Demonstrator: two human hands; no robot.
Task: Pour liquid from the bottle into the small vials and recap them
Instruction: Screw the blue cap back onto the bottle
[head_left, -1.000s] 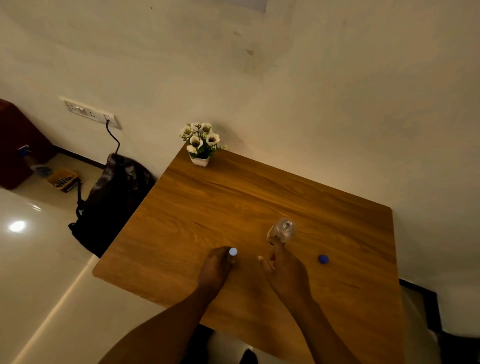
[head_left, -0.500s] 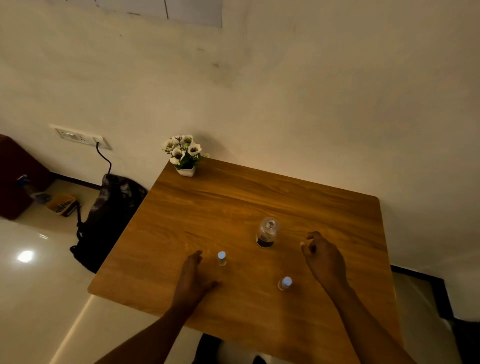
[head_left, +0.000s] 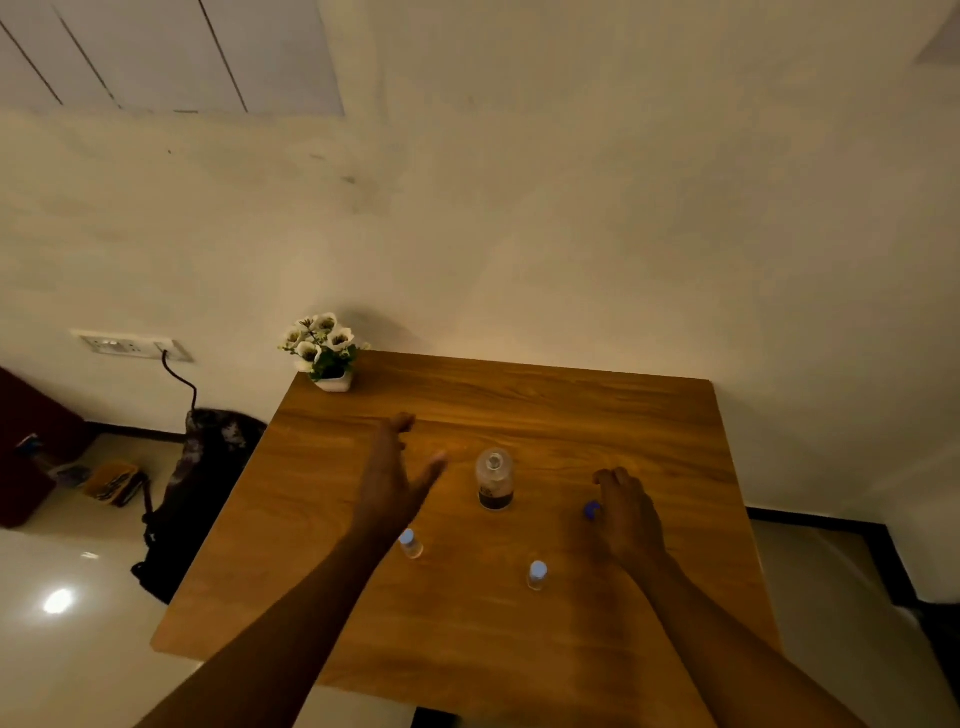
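A clear bottle (head_left: 494, 478) stands upright and uncapped at the centre of the wooden table (head_left: 519, 639); it carries a dark label low on its body, but the writing there is too blurred to read. Two small vials sit nearer the bottom of the frame, both with pale caps on: the left vial (head_left: 410, 543) just beside the left forearm, partly overlapped by it, and the right vial (head_left: 537, 574) lower and to the right, standing free. The left hand (head_left: 392, 480) is spread wide and flat, fingers stretched toward the upper left of the table, holding nothing. The right hand (head_left: 628, 512) lies palm down right of the bottle with fingers curled; a blue cap (head_left: 591, 510) shows at its left edge, and I cannot tell whether the fingers pinch it or merely touch it. A small potted flower (head_left: 324, 351) stands on the table's upper left corner. On the floor at the left edge lean a dark backpack (head_left: 200, 488), with a black cord (head_left: 182, 379) running up to a wall socket (head_left: 135, 345).
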